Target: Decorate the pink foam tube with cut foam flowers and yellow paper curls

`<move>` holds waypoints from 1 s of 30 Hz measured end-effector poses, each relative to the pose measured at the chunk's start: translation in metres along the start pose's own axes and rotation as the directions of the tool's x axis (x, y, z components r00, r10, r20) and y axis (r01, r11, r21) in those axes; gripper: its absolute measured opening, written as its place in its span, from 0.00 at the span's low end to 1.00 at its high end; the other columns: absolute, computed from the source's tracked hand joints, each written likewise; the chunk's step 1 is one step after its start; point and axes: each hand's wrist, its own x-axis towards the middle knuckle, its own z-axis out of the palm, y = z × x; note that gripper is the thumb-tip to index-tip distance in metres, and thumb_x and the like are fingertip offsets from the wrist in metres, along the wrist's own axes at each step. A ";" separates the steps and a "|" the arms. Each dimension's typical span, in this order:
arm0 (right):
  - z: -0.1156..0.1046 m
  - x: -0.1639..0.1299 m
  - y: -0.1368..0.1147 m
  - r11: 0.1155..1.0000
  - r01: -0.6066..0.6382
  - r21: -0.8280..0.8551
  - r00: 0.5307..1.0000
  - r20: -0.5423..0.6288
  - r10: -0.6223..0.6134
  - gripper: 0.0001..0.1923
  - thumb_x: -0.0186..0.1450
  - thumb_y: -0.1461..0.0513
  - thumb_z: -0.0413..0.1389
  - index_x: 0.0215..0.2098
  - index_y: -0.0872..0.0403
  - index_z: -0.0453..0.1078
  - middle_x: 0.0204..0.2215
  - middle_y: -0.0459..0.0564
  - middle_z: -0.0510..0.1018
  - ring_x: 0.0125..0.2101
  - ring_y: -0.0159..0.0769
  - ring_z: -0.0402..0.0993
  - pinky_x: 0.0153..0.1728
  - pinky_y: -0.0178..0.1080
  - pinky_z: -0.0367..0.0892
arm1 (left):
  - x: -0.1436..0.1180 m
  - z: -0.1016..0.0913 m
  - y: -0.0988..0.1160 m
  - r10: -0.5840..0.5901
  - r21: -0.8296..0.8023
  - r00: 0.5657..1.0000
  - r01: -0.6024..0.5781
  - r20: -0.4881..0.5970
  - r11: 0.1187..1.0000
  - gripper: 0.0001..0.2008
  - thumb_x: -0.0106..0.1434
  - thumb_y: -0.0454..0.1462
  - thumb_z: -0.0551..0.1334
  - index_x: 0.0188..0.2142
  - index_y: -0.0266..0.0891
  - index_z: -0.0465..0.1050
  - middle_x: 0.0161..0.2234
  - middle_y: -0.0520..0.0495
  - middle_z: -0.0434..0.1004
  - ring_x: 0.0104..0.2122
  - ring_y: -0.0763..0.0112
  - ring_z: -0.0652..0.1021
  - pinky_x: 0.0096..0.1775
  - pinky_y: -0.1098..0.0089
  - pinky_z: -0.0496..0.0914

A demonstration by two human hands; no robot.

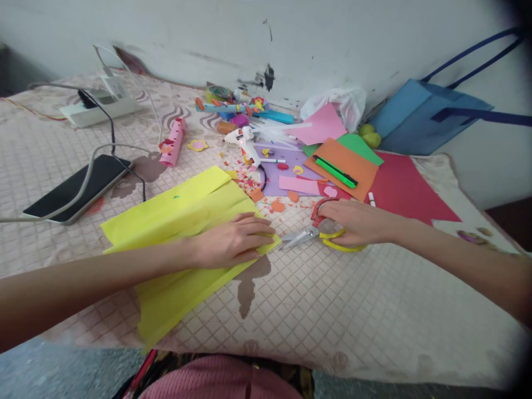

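A folded sheet of yellow paper (183,216) lies slanted on the patterned tablecloth. My left hand (233,243) rests flat on it near its right corner, fingers stretched out. In my right hand (353,220) is a pair of scissors (308,233) with one red and one yellow handle loop. The blades are parted and point left, with their tips at the paper's right corner. Whether the blades touch the paper, I cannot tell. Paper scraps (277,205) in orange and pink lie just beyond the hands.
Behind the hands are a glue gun (245,145), a green cutter (338,173) on orange paper (366,183), and red paper (409,185). A blue bag (428,116) leans at the back right. To the left lie a phone (78,188), cables and a power strip (100,111).
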 end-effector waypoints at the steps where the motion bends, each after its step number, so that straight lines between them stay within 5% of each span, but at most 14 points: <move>1: 0.000 0.000 0.000 1.000 0.001 0.000 1.000 0.002 -0.001 0.18 0.55 0.56 0.57 0.41 0.56 0.64 0.40 0.55 0.72 0.39 0.43 0.70 0.36 0.41 0.64 | 0.001 -0.002 0.000 0.000 0.006 1.000 0.000 0.020 1.000 0.17 0.66 0.38 0.51 0.54 0.38 0.64 0.53 0.39 0.67 0.55 0.60 0.65 0.56 0.56 0.57; 8: 0.001 0.000 -0.004 0.999 0.043 -0.011 0.999 0.011 -0.043 0.17 0.57 0.57 0.56 0.42 0.57 0.63 0.41 0.58 0.72 0.41 0.46 0.70 0.38 0.43 0.65 | 0.003 -0.005 -0.002 -0.028 0.053 0.990 0.021 0.138 0.998 0.19 0.66 0.39 0.52 0.56 0.41 0.61 0.59 0.41 0.61 0.59 0.57 0.60 0.58 0.52 0.50; 30: 0.003 -0.001 -0.010 0.998 0.054 -0.045 0.999 0.005 -0.054 0.18 0.57 0.55 0.56 0.41 0.58 0.65 0.40 0.58 0.74 0.43 0.48 0.69 0.41 0.45 0.65 | 0.005 -0.003 -0.004 -0.033 -0.022 0.985 0.038 0.172 0.999 0.20 0.66 0.40 0.52 0.57 0.41 0.61 0.60 0.41 0.57 0.62 0.60 0.55 0.60 0.53 0.46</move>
